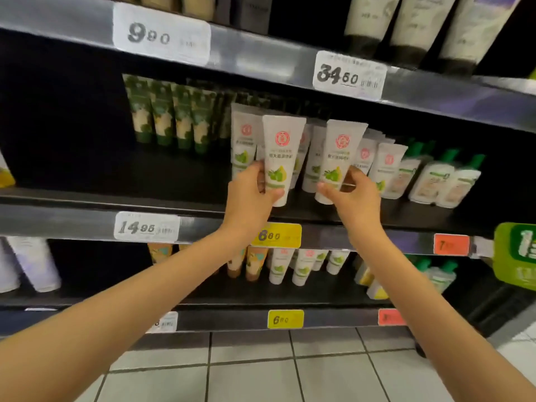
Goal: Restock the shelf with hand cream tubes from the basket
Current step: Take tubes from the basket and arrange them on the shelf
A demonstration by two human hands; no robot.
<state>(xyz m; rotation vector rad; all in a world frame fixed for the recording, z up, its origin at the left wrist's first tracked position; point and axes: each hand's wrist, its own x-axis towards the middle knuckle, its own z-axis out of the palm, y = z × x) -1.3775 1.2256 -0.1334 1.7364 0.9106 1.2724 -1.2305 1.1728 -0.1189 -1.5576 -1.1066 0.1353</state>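
Both arms reach up to the middle shelf (pixel 179 195). My left hand (pixel 251 195) grips a white hand cream tube (pixel 282 146) with a red seal and green leaves, held upright with its cap down. A second, matching tube (pixel 340 149) is gripped by my right hand (pixel 355 195) just to the right. Both tubes stand at the front of a row of the same white tubes (pixel 388 166) on that shelf. The basket is out of view.
Green-and-cream tubes (pixel 174 117) stand left of the white row, and green-capped bottles (pixel 446 181) lie to its right. The left part of the middle shelf is bare. Price tags (pixel 278 235) line the shelf edges. More tubes (pixel 293 265) fill the shelf below, above a tiled floor (pixel 290 372).
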